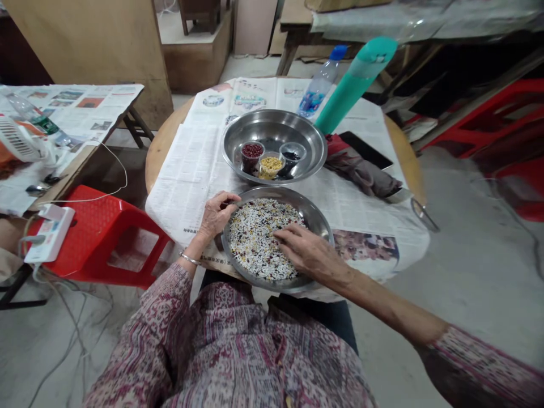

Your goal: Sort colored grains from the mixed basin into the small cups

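A shallow metal basin nearest me holds a mix of white grains speckled with black, yellow and dark red beans. My left hand is closed at its left rim, thumb and fingers curled over the edge. Over the middle of the grains, my right hand bends down with its fingertips together among them; anything between them is hidden. Behind stands a second metal basin with three clear cups: one of red beans, one of yellow beans and one of black beans.
Newspaper covers the round table. A water bottle and a tall teal container stand behind the far basin. A folded umbrella and a dark phone lie right. At left, a red stool carries a power strip with cords.
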`<state>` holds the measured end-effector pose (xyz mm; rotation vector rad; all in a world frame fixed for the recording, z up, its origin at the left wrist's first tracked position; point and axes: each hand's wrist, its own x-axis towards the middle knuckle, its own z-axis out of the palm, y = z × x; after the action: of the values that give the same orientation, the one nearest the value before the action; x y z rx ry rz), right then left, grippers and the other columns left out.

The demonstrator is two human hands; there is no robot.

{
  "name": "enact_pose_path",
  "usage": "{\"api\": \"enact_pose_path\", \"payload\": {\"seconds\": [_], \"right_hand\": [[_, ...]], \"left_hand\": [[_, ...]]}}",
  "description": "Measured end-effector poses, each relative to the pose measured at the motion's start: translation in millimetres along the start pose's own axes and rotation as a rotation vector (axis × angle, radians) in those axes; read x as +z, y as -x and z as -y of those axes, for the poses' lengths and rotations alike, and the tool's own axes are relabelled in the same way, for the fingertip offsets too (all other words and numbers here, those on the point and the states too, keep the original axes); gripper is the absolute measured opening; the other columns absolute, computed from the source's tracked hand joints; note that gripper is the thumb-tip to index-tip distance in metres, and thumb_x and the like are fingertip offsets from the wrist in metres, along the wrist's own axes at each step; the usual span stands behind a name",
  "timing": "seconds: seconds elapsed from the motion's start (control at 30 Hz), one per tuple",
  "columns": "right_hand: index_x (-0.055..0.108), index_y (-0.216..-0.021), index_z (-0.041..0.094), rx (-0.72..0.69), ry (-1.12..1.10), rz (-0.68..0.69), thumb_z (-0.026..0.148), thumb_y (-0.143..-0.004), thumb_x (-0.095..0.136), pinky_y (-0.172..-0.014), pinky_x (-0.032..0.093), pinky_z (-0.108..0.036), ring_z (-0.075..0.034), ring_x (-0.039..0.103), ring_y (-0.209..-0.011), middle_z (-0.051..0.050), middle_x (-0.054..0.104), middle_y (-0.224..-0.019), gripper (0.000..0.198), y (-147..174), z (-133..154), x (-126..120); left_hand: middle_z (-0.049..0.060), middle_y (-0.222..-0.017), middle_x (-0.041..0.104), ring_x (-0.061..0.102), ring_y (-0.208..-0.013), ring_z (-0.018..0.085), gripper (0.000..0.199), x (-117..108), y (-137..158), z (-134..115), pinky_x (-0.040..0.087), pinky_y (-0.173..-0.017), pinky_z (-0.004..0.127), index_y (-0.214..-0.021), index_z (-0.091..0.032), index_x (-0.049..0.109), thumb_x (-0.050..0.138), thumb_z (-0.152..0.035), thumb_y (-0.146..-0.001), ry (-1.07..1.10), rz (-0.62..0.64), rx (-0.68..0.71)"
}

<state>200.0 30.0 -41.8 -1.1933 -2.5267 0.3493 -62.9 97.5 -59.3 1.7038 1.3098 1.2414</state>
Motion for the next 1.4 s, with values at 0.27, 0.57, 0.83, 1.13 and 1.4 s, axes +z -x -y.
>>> {"api": "enact_pose_path", "payload": {"seconds": [0.27, 0.57, 0.83, 1.13, 1.4], "right_hand": [[0.061, -0.115, 0.019, -0.198, -0.239, 0.120, 0.011, -0.094, 0.045, -0.085, 0.057, -0.036, -0.019, 0.063, -0.097, -0.009, 0.065, -0.105, 0.028, -18, 48, 9], [0.066, -0.098, 0.018, -0.280, -0.050, 0.145, 0.017, -0.097, 0.047, -0.069, 0.046, -0.027, -0.017, 0.057, -0.086, -0.007, 0.063, -0.094, 0.019, -36, 54, 20], [0.067, -0.099, 0.019, 0.044, 0.131, -0.109, 0.017, -0.094, 0.049, -0.078, 0.043, -0.034, -0.023, 0.056, -0.096, -0.009, 0.066, -0.100, 0.019, -67, 21, 15], [0.067, -0.095, 0.019, 0.013, -0.002, -0.037, 0.032, -0.088, 0.060, -0.088, 0.037, -0.041, -0.027, 0.053, -0.099, -0.010, 0.069, -0.102, 0.017, -103, 40, 28], [0.064, -0.075, 0.021, -0.390, -0.040, 0.270, 0.022, -0.080, 0.064, -0.091, 0.033, -0.040, -0.022, 0.050, -0.090, -0.004, 0.064, -0.085, 0.006, -65, 47, 3]], "left_hand": [[0.001, -0.090, 0.070, 0.062, -0.080, 0.013, 0.018, -1, 0, -4, 0.050, -0.078, 0.026, -0.088, -0.017, 0.071, 0.060, -0.006, -0.080, -0.020, -0.002, 0.000], [0.001, -0.088, 0.069, 0.061, -0.078, 0.013, 0.018, 0, 1, -4, 0.050, -0.077, 0.026, -0.088, -0.017, 0.071, 0.059, -0.006, -0.079, -0.004, -0.003, -0.022], [0.001, -0.089, 0.069, 0.062, -0.081, 0.014, 0.020, 0, 1, -2, 0.050, -0.078, 0.027, -0.089, -0.018, 0.071, 0.059, -0.005, -0.079, 0.013, -0.001, 0.011], [0.001, -0.091, 0.069, 0.064, -0.085, 0.014, 0.019, -1, 1, -3, 0.052, -0.082, 0.027, -0.090, -0.017, 0.071, 0.059, -0.005, -0.082, 0.047, 0.017, -0.006], [0.001, -0.089, 0.070, 0.062, -0.082, 0.014, 0.021, 0, 2, -3, 0.051, -0.080, 0.028, -0.088, -0.019, 0.070, 0.057, -0.006, -0.079, -0.006, -0.008, 0.011]]}}
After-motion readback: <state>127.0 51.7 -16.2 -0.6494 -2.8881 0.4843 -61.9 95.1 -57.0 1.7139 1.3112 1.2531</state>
